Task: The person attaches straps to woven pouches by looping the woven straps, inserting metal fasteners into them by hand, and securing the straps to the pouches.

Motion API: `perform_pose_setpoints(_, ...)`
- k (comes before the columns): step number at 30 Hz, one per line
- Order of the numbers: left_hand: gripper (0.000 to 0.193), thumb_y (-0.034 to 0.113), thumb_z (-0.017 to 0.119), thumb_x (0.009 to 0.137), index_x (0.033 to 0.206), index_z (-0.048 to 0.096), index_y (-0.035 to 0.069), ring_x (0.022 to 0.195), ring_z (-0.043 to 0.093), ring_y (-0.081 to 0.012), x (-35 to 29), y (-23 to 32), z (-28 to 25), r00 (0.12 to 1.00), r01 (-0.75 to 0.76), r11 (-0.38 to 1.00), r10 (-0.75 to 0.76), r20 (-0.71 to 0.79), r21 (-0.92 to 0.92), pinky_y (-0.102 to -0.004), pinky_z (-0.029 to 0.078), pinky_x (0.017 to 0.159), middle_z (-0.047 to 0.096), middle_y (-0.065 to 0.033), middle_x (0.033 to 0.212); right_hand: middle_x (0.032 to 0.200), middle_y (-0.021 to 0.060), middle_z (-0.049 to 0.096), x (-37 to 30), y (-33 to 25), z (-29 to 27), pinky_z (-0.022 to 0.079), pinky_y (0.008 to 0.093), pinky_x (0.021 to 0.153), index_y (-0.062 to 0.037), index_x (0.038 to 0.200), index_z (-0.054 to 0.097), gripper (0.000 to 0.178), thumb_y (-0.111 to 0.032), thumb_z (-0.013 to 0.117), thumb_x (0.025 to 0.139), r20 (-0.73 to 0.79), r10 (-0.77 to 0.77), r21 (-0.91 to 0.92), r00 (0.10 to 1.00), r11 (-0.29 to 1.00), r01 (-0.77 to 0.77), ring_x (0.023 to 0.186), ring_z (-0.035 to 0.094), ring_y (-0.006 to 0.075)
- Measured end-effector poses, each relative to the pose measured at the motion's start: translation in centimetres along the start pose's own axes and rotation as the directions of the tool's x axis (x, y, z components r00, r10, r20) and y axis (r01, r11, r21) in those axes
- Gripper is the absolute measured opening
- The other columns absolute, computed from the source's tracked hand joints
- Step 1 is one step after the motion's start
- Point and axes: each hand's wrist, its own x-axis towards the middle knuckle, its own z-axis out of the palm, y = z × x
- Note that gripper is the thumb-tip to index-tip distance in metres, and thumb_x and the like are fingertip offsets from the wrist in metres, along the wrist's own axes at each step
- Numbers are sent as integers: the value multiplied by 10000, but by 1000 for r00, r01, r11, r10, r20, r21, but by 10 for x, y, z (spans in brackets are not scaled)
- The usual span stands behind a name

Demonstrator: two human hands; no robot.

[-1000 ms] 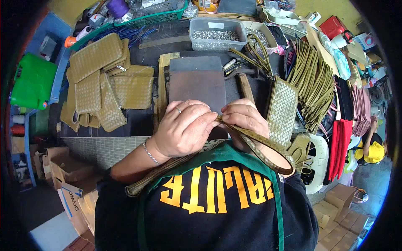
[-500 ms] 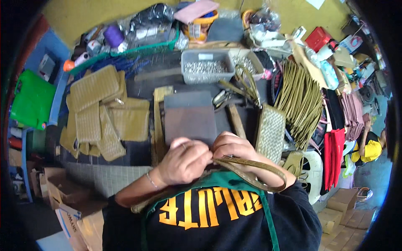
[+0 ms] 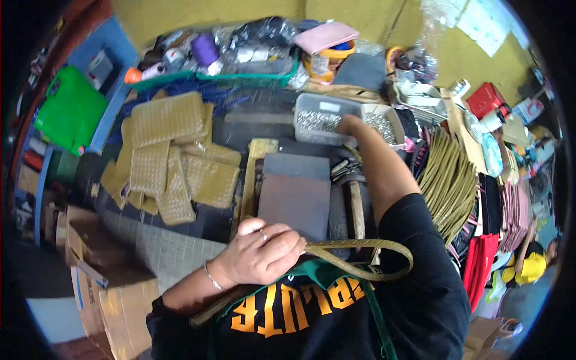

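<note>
1. Head view shows the left hand point(image 3: 264, 252) in front of the belly, with its fingers curled tight on a green-brown strap point(image 3: 360, 244).
2. That strap sticks out to the right of the left hand, bends around in a loop and comes back toward it, in front of the black shirt point(image 3: 336, 327).
3. The right hand point(image 3: 348, 125) reaches far out, down into a see-through box point(image 3: 309, 103) of small shiny bits point(image 3: 318, 122). Its fingertips are hidden, so I cannot tell if it is pinching any.
4. Just past the left hand, a flat grey and brown board point(image 3: 294, 201) lies on the dark table point(image 3: 240, 129).
5. To the left of the board, green-brown pouches point(image 3: 168, 120) lie in a messy pile.
6. Over on the right is a big bunch of straps point(image 3: 450, 186), near some red cloth point(image 3: 480, 264).
</note>
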Motion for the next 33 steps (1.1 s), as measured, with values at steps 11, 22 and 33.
perform_pose_setpoints(11, 98, 114, 555, 695, 777, 583, 69, 702, 528, -83, -1, 4, 8, 1000, 24, 999, -24, -8, -29, -262, 270, 672, 487, 20, 785, 755, 148, 607, -2, 4, 2, 462, 354, 643, -91, 731, 653, 189, -208, 598, 594, 15, -180, -145, 984, 973, 180, 687, 588, 282)
perform_pose_setpoints(22, 265, 30, 638, 602, 854, 557, 47, 719, 551, -155, -7, -5, 16, 1000, 12, 989, -16, -23, -148, -268, 316, 703, 536, -29, 829, 771, 98, 581, -159, -82, -87, 429, 227, 665, 13, 828, 542, 98, -47, 557, 753, -369, 212, 810, 905, -404, 425, 702, 547, 142)
perform_pose_setpoints(33, 201, 111, 607, 652, 848, 582, 75, 734, 540, -122, -15, 7, 18, 998, -56, 988, 49, -45, -146, -291, 327, 753, 542, 2, 846, 792, 54, 575, -300, -178, -67, 442, 202, 663, 10, 811, 617, 78, -9, 587, 741, -427, 36, 753, 903, -540, 378, 742, 545, 98)
